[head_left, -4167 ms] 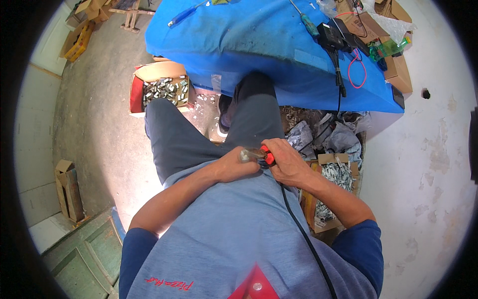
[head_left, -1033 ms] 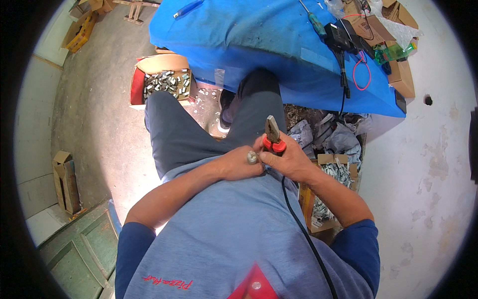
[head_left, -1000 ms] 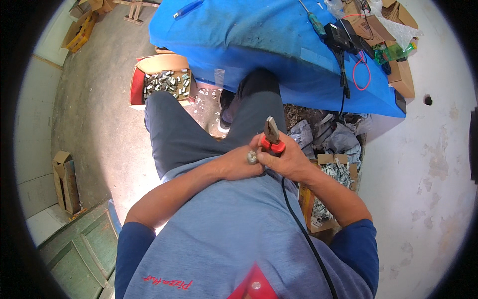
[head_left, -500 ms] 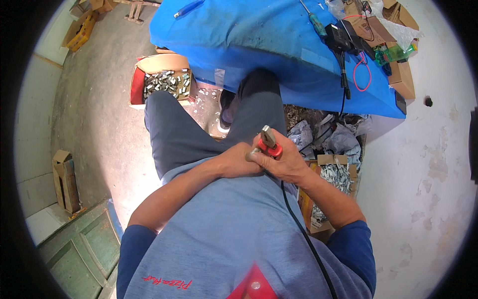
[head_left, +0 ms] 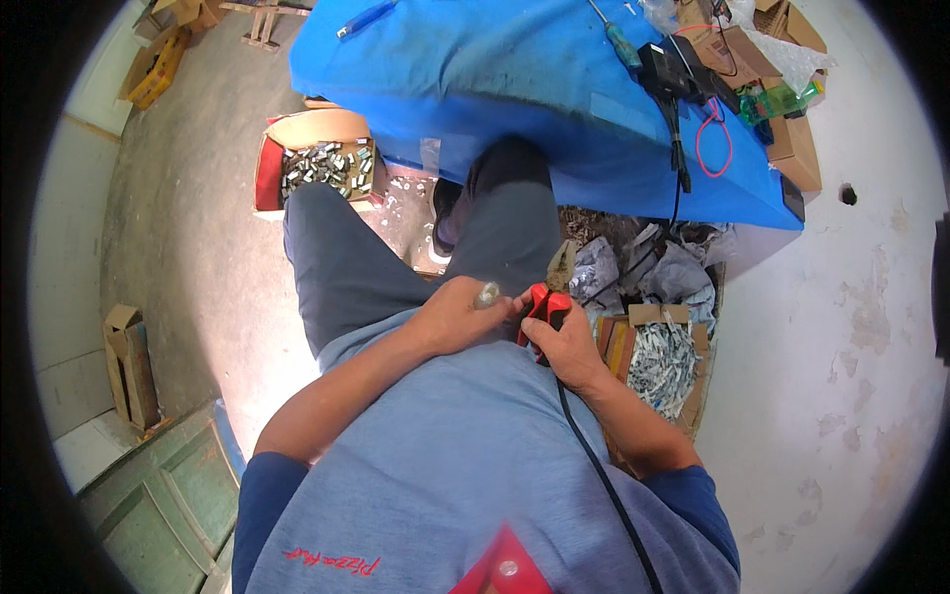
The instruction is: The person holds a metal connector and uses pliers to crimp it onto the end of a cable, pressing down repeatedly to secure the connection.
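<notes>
My left hand [head_left: 455, 319] is closed in front of my waist. Between its thumb and fingers a small shiny, silvery piece [head_left: 486, 295] pokes up; its lower part is hidden, so I cannot make out its kind. Close beside it on the right, my right hand [head_left: 566, 348] grips a pair of pliers [head_left: 557, 282] by the red handles. The metal jaws point up and away from me, with nothing seen in them. A black cord [head_left: 594, 445] runs down my shirt from below the right hand.
Ahead stands a blue-covered table [head_left: 445, 69] carrying a screwdriver [head_left: 621, 45] and a black power adapter [head_left: 663, 71]. A box of small metal parts [head_left: 327, 170] sits by my left knee. On my right, a carton holds silvery strips [head_left: 661, 366], below crumpled grey bags [head_left: 683, 267].
My hands have drawn apart slightly. The pliers have moved right and turned, so more of their red handles shows. The silvery piece stays in my left hand, now clear of the right thumb.
</notes>
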`<action>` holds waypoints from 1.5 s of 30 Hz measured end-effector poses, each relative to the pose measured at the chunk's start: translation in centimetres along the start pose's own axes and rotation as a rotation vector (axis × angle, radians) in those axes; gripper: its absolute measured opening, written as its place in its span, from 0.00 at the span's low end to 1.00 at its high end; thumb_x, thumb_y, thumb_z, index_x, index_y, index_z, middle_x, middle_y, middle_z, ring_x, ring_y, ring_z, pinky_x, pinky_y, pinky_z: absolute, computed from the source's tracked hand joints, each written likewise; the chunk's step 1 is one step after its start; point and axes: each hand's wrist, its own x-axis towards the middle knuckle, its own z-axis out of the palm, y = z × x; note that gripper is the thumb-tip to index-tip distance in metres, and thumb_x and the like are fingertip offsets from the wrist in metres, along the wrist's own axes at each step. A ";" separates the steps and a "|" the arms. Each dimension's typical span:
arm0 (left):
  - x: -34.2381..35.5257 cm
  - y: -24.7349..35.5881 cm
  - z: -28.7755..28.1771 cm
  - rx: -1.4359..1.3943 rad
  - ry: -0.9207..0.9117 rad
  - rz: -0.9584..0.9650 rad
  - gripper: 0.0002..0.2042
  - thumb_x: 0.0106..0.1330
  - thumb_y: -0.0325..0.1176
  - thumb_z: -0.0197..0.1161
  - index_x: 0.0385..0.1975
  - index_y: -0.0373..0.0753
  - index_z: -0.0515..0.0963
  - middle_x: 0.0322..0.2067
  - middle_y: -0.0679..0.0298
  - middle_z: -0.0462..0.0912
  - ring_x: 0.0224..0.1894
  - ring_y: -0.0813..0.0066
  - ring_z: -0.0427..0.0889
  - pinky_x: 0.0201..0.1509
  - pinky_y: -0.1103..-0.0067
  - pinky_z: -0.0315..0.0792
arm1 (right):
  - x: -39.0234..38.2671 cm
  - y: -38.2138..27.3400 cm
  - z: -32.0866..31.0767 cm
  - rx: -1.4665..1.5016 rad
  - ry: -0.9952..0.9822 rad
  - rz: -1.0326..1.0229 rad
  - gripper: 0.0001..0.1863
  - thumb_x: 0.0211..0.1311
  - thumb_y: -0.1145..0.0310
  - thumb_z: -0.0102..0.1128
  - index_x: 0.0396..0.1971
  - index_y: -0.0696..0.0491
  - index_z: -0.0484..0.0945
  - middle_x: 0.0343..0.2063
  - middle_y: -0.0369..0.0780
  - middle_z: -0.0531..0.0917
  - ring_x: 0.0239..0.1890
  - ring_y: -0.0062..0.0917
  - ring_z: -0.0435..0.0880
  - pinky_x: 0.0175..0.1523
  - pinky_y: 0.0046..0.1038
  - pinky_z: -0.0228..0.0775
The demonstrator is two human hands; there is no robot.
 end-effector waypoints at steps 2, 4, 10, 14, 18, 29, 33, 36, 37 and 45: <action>-0.1 -0.5 0.2 -0.026 0.016 0.022 0.19 0.70 0.39 0.59 0.18 0.34 0.70 0.15 0.71 0.65 0.23 0.85 0.62 0.25 0.76 0.61 | -0.1 -0.3 0.4 0.001 0.034 -0.041 0.12 0.59 0.76 0.52 0.44 0.59 0.76 0.37 0.37 0.80 0.34 0.19 0.78 0.41 0.22 0.73; 0.0 -0.5 0.0 -0.039 0.007 0.023 0.19 0.70 0.38 0.59 0.18 0.34 0.70 0.15 0.72 0.65 0.23 0.86 0.62 0.25 0.77 0.60 | 0.2 -0.5 0.0 0.009 -0.031 0.052 0.15 0.60 0.76 0.52 0.48 0.58 0.73 0.39 0.38 0.81 0.36 0.20 0.80 0.40 0.21 0.74; -0.1 -0.8 0.0 -0.023 0.148 0.007 0.17 0.71 0.37 0.58 0.19 0.36 0.71 0.15 0.74 0.66 0.22 0.87 0.61 0.24 0.77 0.59 | 0.7 -0.8 -0.7 0.050 -0.075 0.064 0.23 0.61 0.77 0.51 0.58 0.58 0.66 0.44 0.43 0.80 0.41 0.27 0.83 0.40 0.26 0.76; 0.5 -2.8 0.2 -0.021 0.249 0.018 0.18 0.71 0.37 0.58 0.18 0.36 0.71 0.16 0.75 0.67 0.21 0.87 0.62 0.23 0.78 0.58 | 0.4 -1.3 -0.2 -0.379 -0.108 -0.023 0.27 0.56 0.80 0.49 0.59 0.59 0.64 0.43 0.42 0.76 0.48 0.29 0.77 0.52 0.32 0.73; 0.4 -3.1 -0.2 -0.023 0.314 0.020 0.18 0.71 0.37 0.58 0.18 0.36 0.71 0.16 0.76 0.67 0.21 0.87 0.62 0.22 0.78 0.57 | 0.3 -4.2 0.6 -0.537 -0.073 -0.088 0.30 0.52 0.79 0.50 0.60 0.60 0.63 0.51 0.54 0.74 0.56 0.51 0.73 0.61 0.41 0.64; 0.2 -2.9 -0.4 -0.018 0.363 0.000 0.15 0.67 0.38 0.57 0.28 0.28 0.77 0.18 0.53 0.77 0.22 0.75 0.74 0.29 0.70 0.69 | 1.0 -2.9 0.1 -0.848 -0.030 -0.316 0.30 0.51 0.82 0.50 0.59 0.64 0.62 0.54 0.56 0.71 0.60 0.52 0.67 0.64 0.45 0.61; 0.1 -2.8 -0.2 -0.008 0.369 0.055 0.12 0.67 0.34 0.58 0.30 0.29 0.79 0.18 0.64 0.75 0.23 0.80 0.71 0.28 0.74 0.66 | 1.0 -1.8 0.1 -0.845 -0.070 -0.257 0.34 0.51 0.80 0.51 0.62 0.67 0.59 0.56 0.58 0.69 0.61 0.53 0.67 0.68 0.43 0.58; 0.2 -2.8 -0.2 0.013 0.371 0.072 0.10 0.67 0.32 0.58 0.30 0.29 0.79 0.17 0.66 0.74 0.23 0.83 0.68 0.27 0.75 0.65 | 1.0 -1.8 0.1 -0.852 -0.096 -0.237 0.34 0.52 0.79 0.51 0.62 0.68 0.58 0.57 0.58 0.68 0.61 0.53 0.66 0.68 0.43 0.58; 0.2 -2.7 -0.2 0.020 0.369 0.070 0.10 0.67 0.31 0.58 0.31 0.30 0.79 0.17 0.64 0.74 0.23 0.82 0.68 0.27 0.74 0.66 | 1.0 -2.1 0.1 -0.851 -0.103 -0.218 0.34 0.52 0.78 0.50 0.62 0.67 0.58 0.57 0.58 0.68 0.62 0.53 0.66 0.68 0.43 0.57; 0.1 -1.9 -0.2 0.110 0.380 0.029 0.10 0.64 0.32 0.59 0.32 0.30 0.80 0.18 0.54 0.76 0.22 0.76 0.72 0.28 0.71 0.68 | 0.9 -3.2 -0.2 -0.811 -0.169 -0.112 0.33 0.54 0.77 0.49 0.63 0.66 0.57 0.57 0.58 0.67 0.62 0.51 0.65 0.69 0.41 0.56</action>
